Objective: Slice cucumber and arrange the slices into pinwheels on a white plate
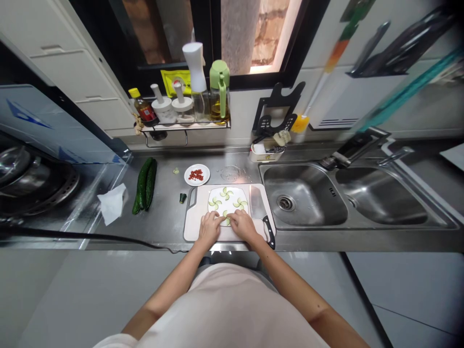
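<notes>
A white plate lies on a pale cutting board. It bears several pinwheel patterns made of thin green-edged cucumber slices. My left hand is at the plate's near left edge, its fingers pinched at the nearest pinwheel's slices. From the other side my right hand reaches the same pinwheel, fingertips closed on the slices. My fingers partly hide this pattern. Right of the plate, a kitchen knife with a black handle rests on the board, its wide blade pointing away from me.
Two whole cucumbers and a crumpled white tissue lie to the left. A small dish of red bits and a cucumber end are nearer the board. A double sink is at right; a bottle rack hangs behind.
</notes>
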The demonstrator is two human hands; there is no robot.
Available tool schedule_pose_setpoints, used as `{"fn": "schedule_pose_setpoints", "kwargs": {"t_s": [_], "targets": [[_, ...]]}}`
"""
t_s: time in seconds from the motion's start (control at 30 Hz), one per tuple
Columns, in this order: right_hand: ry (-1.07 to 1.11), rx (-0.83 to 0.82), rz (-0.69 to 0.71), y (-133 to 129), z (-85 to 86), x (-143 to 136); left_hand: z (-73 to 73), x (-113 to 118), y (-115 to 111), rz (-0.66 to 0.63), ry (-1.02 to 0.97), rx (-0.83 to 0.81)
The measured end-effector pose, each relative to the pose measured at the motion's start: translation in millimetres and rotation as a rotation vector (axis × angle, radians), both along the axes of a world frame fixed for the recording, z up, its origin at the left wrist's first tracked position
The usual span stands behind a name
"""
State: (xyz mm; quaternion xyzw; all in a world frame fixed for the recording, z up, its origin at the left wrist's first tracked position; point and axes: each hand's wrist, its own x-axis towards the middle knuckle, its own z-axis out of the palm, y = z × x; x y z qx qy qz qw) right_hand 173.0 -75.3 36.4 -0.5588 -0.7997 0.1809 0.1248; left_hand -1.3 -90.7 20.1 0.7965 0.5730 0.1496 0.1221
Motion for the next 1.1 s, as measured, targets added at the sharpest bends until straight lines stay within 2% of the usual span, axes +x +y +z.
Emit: {"fn": "schedule_pose_setpoints", "kwargs": {"t_s": [0.13, 0.27, 0.43, 0.57, 0.73, 0.87, 0.97, 1.1], "targets": [[0.208, 0.104, -0.100, -4, -1.1, 9, -1.9, -4, 0, 0.088, -0.086, 0.054], [0.366, 0.186, -0.158, -14, 0.5, 21, -4.2, -17, 6, 0.228, -0.176, 0.119], [0.381, 0.182, -0.220, -27, -0.8, 34, -6.6, -35, 20, 0.391, -0.271, 0.158], [0.366, 0.148, -0.237, -31, -3.0, 37, -7.4, -38, 34, 0.474, -0.378, 0.150], [0.370, 0.160, -0.232, -27, -0.7, 36, -8.1, -32, 58, 0.602, -0.543, 0.143], [0.376, 0.172, -0.223, -23, 2.3, 34, -11.1, -33, 85, 0.763, -0.621, 0.105], [0.377, 0.184, -0.215, -23, 4.2, 34, -12.9, -41, 107, 0.881, -0.650, 0.089], [0.384, 0.197, -0.225, -23, 5.6, 37, -9.9, -60, 133, 0.962, -0.591, 0.057]]}}
